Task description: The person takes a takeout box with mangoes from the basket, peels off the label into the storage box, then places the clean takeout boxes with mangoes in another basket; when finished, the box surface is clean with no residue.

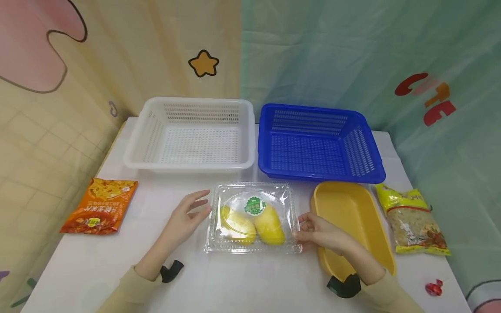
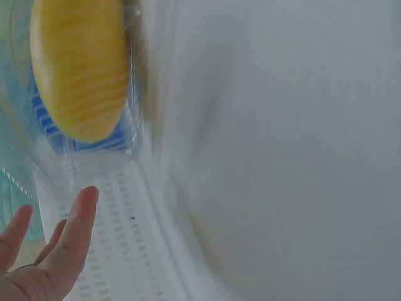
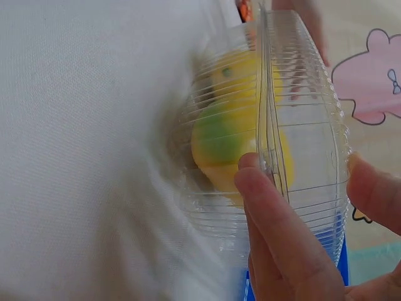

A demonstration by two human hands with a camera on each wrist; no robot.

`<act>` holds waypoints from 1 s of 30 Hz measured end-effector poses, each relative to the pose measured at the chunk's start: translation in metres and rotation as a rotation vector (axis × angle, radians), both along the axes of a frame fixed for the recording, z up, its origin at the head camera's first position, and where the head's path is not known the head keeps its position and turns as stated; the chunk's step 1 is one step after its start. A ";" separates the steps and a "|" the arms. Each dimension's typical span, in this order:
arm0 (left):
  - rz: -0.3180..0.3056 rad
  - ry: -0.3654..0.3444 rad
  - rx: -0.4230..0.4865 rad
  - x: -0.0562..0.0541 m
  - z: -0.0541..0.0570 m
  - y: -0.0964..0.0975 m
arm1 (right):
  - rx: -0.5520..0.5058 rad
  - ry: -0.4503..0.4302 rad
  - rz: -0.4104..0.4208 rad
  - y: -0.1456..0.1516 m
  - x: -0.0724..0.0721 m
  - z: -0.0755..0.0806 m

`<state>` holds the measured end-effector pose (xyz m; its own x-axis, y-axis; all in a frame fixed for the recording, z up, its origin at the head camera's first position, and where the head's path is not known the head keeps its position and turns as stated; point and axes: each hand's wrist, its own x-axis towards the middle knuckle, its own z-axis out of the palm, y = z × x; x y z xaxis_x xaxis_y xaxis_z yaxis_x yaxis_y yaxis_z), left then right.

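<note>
A clear plastic clamshell box [image 1: 274, 191] with a green label lies on the white table, holding two yellow mango-like fruits [image 1: 270, 224]. My left hand [image 1: 188, 217] is at the box's left side, its fingers loosely spread and holding nothing. In the left wrist view those fingers [image 2: 78, 232] point toward the box's clear wall. My right hand [image 1: 318, 230] is at the box's right edge. Seen from the right wrist, its straight fingers [image 3: 282, 226] lie along the box's rim, while the thumb [image 3: 373, 188] is beside the lid.
Behind the box stand a white basket [image 1: 192, 166] and a blue basket [image 1: 321, 177]. A yellow tray [image 1: 348, 200] is under my right forearm. An orange snack bag [image 1: 99, 206] lies at left, a yellow-ended food bag [image 1: 415, 221] at right, and a small red wrapped item [image 1: 433, 288] near the front.
</note>
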<state>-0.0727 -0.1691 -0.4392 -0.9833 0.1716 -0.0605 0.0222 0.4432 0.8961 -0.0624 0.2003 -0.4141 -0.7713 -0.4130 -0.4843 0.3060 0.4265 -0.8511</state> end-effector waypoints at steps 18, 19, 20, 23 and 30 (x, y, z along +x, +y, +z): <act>0.114 -0.135 0.023 0.010 -0.001 0.028 | 0.040 0.029 0.010 0.003 -0.003 -0.001; 0.120 -0.139 0.033 0.010 -0.001 0.028 | 0.049 0.041 0.011 0.003 -0.004 0.001; 0.125 -0.141 0.038 0.010 -0.002 0.029 | 0.072 0.058 0.009 0.004 -0.005 0.003; 0.140 -0.145 0.048 0.011 -0.002 0.029 | 0.148 0.133 0.004 0.003 -0.010 0.017; 0.154 -0.159 0.041 0.010 -0.001 0.032 | 0.227 0.346 0.021 -0.018 -0.037 0.056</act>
<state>-0.0626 -0.1373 -0.4405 -0.9767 0.0258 -0.2132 -0.1862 0.3932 0.9004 -0.0992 0.1819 -0.3581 -0.8972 -0.3427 -0.2785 0.0077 0.6184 -0.7858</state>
